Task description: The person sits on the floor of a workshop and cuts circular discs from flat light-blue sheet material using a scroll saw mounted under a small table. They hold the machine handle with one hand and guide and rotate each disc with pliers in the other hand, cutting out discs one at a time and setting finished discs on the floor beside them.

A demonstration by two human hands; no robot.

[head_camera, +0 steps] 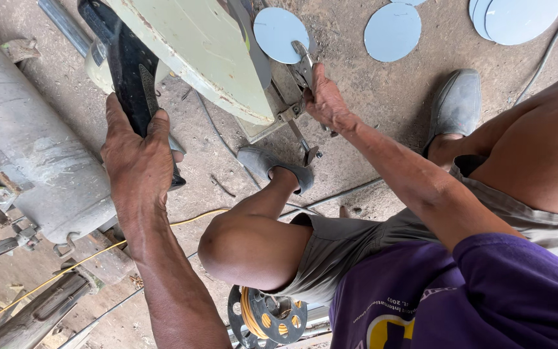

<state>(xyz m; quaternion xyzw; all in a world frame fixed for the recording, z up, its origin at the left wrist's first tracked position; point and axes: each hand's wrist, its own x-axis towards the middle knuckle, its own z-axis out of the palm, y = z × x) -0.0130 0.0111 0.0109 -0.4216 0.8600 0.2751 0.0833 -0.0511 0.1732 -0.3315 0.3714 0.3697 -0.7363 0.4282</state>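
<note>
The left hand (138,155) is closed in a full grip around the black handle (130,71) of a pale green saw guard (195,52), which stands over the dirt floor (356,84). The right hand (325,103) holds locking pliers (303,64) in a tight grip; the pliers clamp the edge of a round metal disc (279,32) just beside the guard. More discs (392,31) lie on the floor, well apart. A grey tank (33,155) lies at the left.
</note>
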